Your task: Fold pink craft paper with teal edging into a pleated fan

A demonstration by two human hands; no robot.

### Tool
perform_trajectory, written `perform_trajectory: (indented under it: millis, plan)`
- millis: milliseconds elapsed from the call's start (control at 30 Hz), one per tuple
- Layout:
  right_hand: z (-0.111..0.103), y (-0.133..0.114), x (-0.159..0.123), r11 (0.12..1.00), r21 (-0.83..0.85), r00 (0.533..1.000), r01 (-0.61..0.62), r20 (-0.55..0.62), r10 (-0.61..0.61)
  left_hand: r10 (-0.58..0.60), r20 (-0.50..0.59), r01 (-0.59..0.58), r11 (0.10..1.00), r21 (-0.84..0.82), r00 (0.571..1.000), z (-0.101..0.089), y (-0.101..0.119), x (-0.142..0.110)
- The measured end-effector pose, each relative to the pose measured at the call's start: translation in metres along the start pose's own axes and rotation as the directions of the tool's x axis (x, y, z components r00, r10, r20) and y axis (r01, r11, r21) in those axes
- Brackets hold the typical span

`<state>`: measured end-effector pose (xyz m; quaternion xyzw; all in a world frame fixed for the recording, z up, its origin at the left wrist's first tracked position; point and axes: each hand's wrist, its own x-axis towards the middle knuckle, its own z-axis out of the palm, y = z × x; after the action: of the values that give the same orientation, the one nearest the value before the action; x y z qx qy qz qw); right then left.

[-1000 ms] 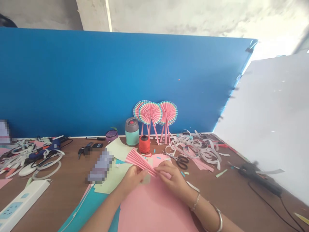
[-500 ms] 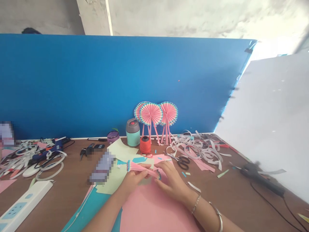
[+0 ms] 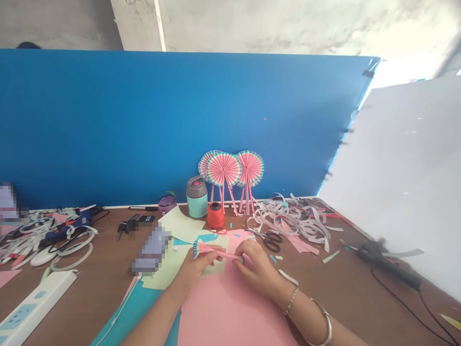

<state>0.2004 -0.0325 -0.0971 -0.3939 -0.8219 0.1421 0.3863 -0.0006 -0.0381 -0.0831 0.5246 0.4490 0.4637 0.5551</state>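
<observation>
A pleated pink paper strip (image 3: 204, 246) with blue, striped ends spans the space between my hands, its left end fanned out. My left hand (image 3: 198, 264) pinches it near the middle, thumb on top. At its right end, the fingers of my right hand (image 3: 252, 262) close around the folds and partly hide them. Beneath both hands lies a large pink paper sheet (image 3: 230, 307), overlapping pale green paper (image 3: 162, 271) and a teal sheet (image 3: 140, 307).
Finished pink paper fans (image 3: 224, 169) lean on the blue partition (image 3: 108, 129) behind a teal flask (image 3: 197, 204) and red thread spool (image 3: 215, 218). Scissors (image 3: 272, 240) and curled paper strips (image 3: 306, 226) lie right, near a black glue gun (image 3: 389, 266). A power strip (image 3: 32, 307) is left.
My right hand has closed on the right end of the pleated paper, its fingers curling in. The left end has spread wider, and the strip lies more level.
</observation>
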Motion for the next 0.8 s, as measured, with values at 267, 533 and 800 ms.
perform_trajectory:
  millis: [267, 533, 800]
  plan:
    - [0.001, -0.004, 0.0, 0.995, -0.043, 0.996, 0.085, 0.021, -0.084, -0.061, 0.003, 0.061, 0.996, -0.067, 0.998, 0.004, -0.001, -0.002]
    - [0.002, 0.007, 0.0, 0.994, -0.088, 0.996, 0.071, -0.049, -0.075, -0.031, -0.076, 0.018, 0.986, -0.168, 0.997, 0.002, -0.002, 0.004]
    - [0.0, 0.002, 0.001, 0.973, -0.212, 0.994, 0.094, -0.033, -0.103, -0.024, -0.027, 0.022, 0.997, -0.079, 0.999, 0.002, -0.003, 0.005]
